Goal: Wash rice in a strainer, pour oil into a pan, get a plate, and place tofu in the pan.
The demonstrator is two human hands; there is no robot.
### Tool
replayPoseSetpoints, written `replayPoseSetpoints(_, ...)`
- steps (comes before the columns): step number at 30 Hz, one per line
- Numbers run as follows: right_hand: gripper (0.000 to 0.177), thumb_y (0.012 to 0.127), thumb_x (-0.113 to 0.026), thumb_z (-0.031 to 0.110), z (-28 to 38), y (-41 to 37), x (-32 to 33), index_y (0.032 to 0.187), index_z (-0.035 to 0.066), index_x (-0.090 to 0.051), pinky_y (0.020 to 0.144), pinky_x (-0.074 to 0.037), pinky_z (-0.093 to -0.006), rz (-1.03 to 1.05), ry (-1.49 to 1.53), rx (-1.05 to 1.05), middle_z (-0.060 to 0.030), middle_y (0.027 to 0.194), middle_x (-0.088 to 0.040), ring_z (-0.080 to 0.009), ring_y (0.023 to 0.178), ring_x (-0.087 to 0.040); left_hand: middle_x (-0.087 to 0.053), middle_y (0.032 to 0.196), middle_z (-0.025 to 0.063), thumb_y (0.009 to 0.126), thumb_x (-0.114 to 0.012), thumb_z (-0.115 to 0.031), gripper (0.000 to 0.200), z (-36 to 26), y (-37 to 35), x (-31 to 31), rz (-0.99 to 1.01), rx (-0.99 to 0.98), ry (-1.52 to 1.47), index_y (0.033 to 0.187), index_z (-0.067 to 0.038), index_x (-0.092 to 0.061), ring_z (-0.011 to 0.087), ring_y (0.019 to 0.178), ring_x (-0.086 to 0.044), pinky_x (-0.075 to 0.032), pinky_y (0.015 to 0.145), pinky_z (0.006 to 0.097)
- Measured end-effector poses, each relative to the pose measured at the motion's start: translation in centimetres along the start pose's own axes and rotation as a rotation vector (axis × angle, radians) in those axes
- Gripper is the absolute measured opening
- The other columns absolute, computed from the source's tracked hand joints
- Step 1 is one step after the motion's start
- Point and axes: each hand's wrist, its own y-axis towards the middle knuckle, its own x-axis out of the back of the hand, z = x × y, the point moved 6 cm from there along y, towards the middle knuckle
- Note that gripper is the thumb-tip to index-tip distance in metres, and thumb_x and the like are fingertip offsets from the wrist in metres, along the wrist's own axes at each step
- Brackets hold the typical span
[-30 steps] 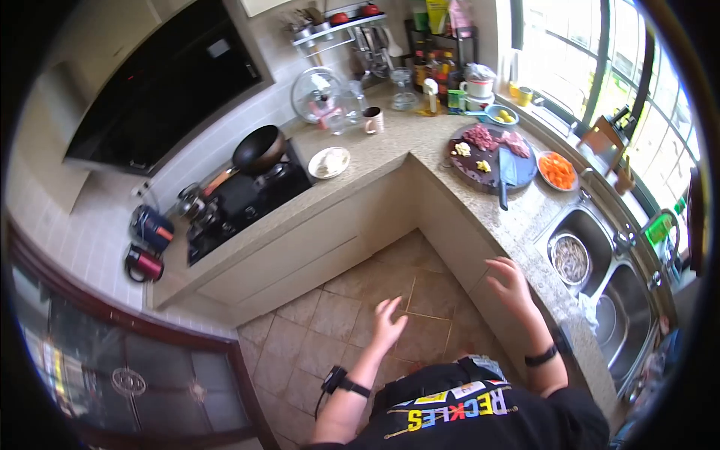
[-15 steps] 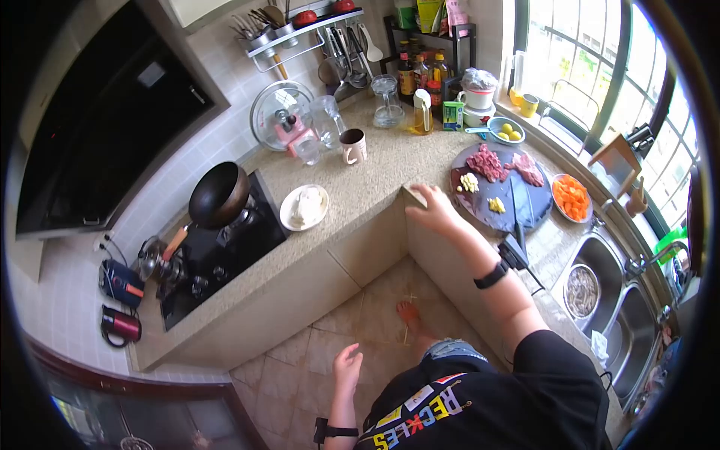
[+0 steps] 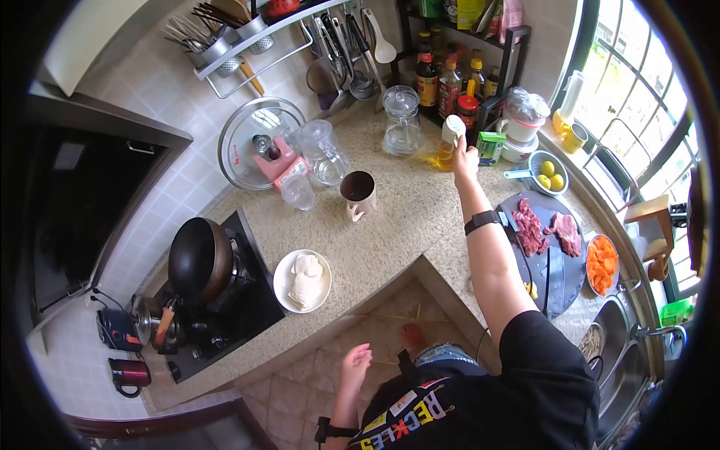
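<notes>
Nearest, we are holding our left hand [image 3: 356, 365] empty and loosely uncurled above the floor [image 3: 300, 379]. Farther out, our right hand [image 3: 466, 160] is clamping the oil jug [image 3: 445, 153] on its near side, presumably for easiest reach, while its base is resting on the counter [image 3: 397, 214].

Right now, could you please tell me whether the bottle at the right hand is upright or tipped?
Upright: the bottle appears to stand on the counter, white top uppermost, right hand beside it.
</notes>
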Motion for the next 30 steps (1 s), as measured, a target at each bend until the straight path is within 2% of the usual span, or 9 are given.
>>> replayPoseSetpoints(2,0.075,0.08,-0.035,0.067,-0.1,0.9,-0.7,0.107,0.002,-0.06,0.089,-0.039,-0.043,0.17,0.108,-0.005,-0.0212,0.106,-0.059,-0.0349,0.103,-0.055,-0.059,0.096,0.0042,0.085,-0.056,-0.008,0.027,-0.4,0.9,0.7,-0.021,0.027,0.03,0.112,-0.005,-0.056,0.0084,0.08,-0.056,-0.046,0.067,0.0214)
replayPoseSetpoints(6,0.08,0.078,-0.037,0.069,-0.5,2.7,-1.5,0.099,-0.004,-0.062,0.083,-0.042,-0.0378,0.143,0.249,0.023,-0.021,0.096,-0.062,-0.0331,0.091,-0.058,-0.06,0.092,0.0023,0.084,-0.057,-0.01,0.025,-2.4,2.7,1.1,-0.023,0.067,-0.019,0.109,-0.006,-0.056,0.007,0.077,-0.055,-0.045,0.065,0.0196)
replayPoseSetpoints(12,0.068,0.077,-0.05,0.063,-0.9,2.1,-2.8,0.089,-0.003,-0.063,0.064,-0.044,-0.0311,0.321,0.533,-0.005,-0.0077,0.078,-0.06,-0.0176,0.069,-0.055,-0.061,0.093,0.0033,0.088,-0.053,-0.013,0.024,-3.6,4.3,0.7,0.038,0.003,0.011,0.111,-0.005,-0.055,0.0088,0.08,-0.057,-0.047,0.069,0.0205)
replayPoseSetpoints(16,0.059,0.079,-0.05,0.058,-1.8,1.5,-3.1,0.077,0.001,-0.061,0.049,-0.036,-0.0259,0.205,0.584,0.038,-0.0024,0.061,-0.052,-0.0122,0.052,-0.047,-0.06,0.092,0.0053,0.089,-0.049,-0.011,0.024,-3.7,4.2,1.3,0.101,0.04,0.047,0.112,-0.005,-0.054,0.0092,0.08,-0.057,-0.047,0.07,0.0212)
replayPoseSetpoints(17,0.058,0.08,-0.05,0.058,-2.9,2.7,-3.4,0.069,0.002,-0.061,0.047,-0.034,-0.0265,0.139,0.422,0.175,-0.001,0.054,-0.048,-0.0119,0.048,-0.043,-0.06,0.092,0.0053,0.088,-0.05,-0.011,0.025,-2.3,4.6,2.0,0.115,0.028,0.029,0.112,-0.005,-0.054,0.0091,0.08,-0.056,-0.047,0.07,0.0215)
replayPoseSetpoints(18,0.059,0.08,-0.05,0.059,-1.8,0.3,-1.9,0.068,0.002,-0.063,0.048,-0.034,-0.0279,0.084,0.502,0.097,-0.0017,0.052,-0.048,-0.0131,0.047,-0.043,-0.06,0.092,0.0053,0.088,-0.05,-0.011,0.025,-2.3,4.2,2.8,0.083,0.022,0.021,0.112,-0.005,-0.054,0.0091,0.08,-0.056,-0.047,0.07,0.0215)
replayPoseSetpoints(19,0.047,0.084,-0.044,0.054,-3.0,1.3,-2.4,0.097,0.014,-0.064,0.049,-0.038,-0.0335,0.08,0.405,-0.027,-0.0078,0.057,-0.052,-0.0168,0.05,-0.046,-0.06,0.092,0.0051,0.088,-0.05,-0.011,0.025,-2.3,4.0,3.2,0.087,0.032,0.038,0.112,-0.005,-0.054,0.0089,0.08,-0.056,-0.047,0.07,0.0216)
replayPoseSetpoints(23,0.044,0.081,-0.055,0.05,-1.3,-3.4,0.0,0.092,0.009,-0.063,0.045,-0.025,-0.0237,0.175,0.759,0.048,0.0032,0.056,-0.039,-0.0075,0.048,-0.033,-0.06,0.092,0.0043,0.088,-0.051,-0.013,0.026,-2.6,3.1,6.3,0.06,0.051,0.027,0.113,-0.006,-0.054,0.0083,0.08,-0.055,-0.046,0.071,0.0219)
replayPoseSetpoints(30,0.043,0.081,-0.054,0.052,9.8,-20.7,5.0,0.081,0.009,-0.059,0.047,-0.02,-0.0219,0.56,0.637,0.277,0.0067,0.056,-0.033,-0.0045,0.05,-0.028,-0.059,0.092,0.0036,0.088,-0.052,-0.014,0.027,-3.2,2.7,13.5,0.063,-0.023,-0.015,0.113,-0.005,-0.053,0.0079,0.08,-0.054,-0.046,0.072,0.0224)
